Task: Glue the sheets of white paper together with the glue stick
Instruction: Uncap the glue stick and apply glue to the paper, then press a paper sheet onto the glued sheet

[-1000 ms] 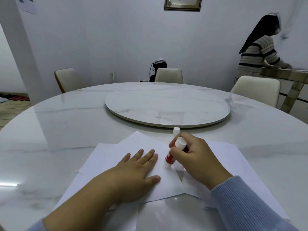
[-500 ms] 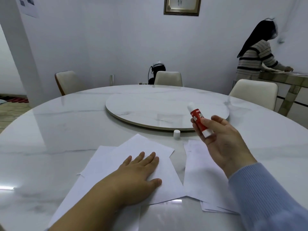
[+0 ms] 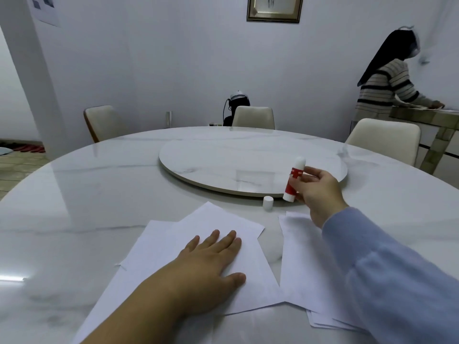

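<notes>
So the glue stick (image 3: pixel 293 179) is up off the bench (image 3: pixel 99 194), nearly upright, pinched in the right hand (image 3: pixel 320 192) over the edge of the lazy Susan (image 3: pixel 223 155) (red label, white ends, cap off). Its little white cap (image 3: pixel 268 202) stands on the bench just beside it. Left hand (image 3: pixel 211 266) lies flat with straight fingers, pressing on the angled top sheet (image 3: pixel 223 219) of the left paper pile. A second stack of white sheets (image 3: pixel 303 269) sits just to the right, partly under the blue sleeve (image 3: pixel 387 281)
</notes>
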Motion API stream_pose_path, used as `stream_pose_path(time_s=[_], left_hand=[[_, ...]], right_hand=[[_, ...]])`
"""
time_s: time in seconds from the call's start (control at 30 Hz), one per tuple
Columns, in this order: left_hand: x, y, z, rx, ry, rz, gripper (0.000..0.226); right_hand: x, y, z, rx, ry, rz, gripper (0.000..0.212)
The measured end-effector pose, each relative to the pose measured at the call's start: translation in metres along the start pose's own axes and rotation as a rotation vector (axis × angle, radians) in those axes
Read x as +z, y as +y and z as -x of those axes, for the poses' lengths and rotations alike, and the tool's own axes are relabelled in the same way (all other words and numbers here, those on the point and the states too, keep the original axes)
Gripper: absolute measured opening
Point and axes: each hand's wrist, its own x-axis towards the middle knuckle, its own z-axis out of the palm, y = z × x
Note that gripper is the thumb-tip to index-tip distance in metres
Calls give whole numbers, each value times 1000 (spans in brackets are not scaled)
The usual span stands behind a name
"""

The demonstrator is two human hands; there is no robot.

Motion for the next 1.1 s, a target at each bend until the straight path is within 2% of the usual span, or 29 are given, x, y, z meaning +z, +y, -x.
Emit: stream_pose_path(time_s=[0.13, 0.37, 0.43, 0.5, 0.57, 0.63, 0.7, 0.77, 0.83, 0.87, 0.97, 1.03, 1.1], left_hand=[[1, 1, 1, -2, 1, 1, 64], [2, 0, -1, -2, -3, -1, 65], [1, 0, -1, -1, -1, 3, 65], [1, 0, -1, 1, -2, 1, 64], [0, 1, -1, 1, -2, -4, 64], [0, 0, -1, 0, 0, -1, 64], [1, 0, -1, 1, 6, 0, 64], [1, 1, -1, 1, 14, 0, 64], [2, 1, 0, -1, 18, 2, 63], [1, 1, 0, -1, 20, 0, 63], [1, 2, 1, -1, 23, -1, 62], [1, 1, 2, 3, 31, -3, 62], [1, 1, 2, 8, 42, -5, 62]], right_hand=[[6, 18, -3, -122, 44, 250, 35], [9, 32, -12, -184, 16, 365, 34], [7, 32, -11, -153, -18, 369, 42], [3, 30, -12, -104, -42, 315, 61], [-6, 18, -12, -104, 12, 147, 72], [-21, -4, -10, -137, 99, -68, 65], [-39, -24, -6, -176, 140, -162, 51], [-57, -35, 5, -206, 90, -1, 40], [-71, -38, 29, -195, -115, 339, 33], [-76, -36, 44, -159, -251, 543, 36], [-83, -22, 90, -43, -633, 1197, 89], [-81, -13, 114, -59, -703, 1344, 97], [-82, -8, 128, -165, -629, 1329, 89]])
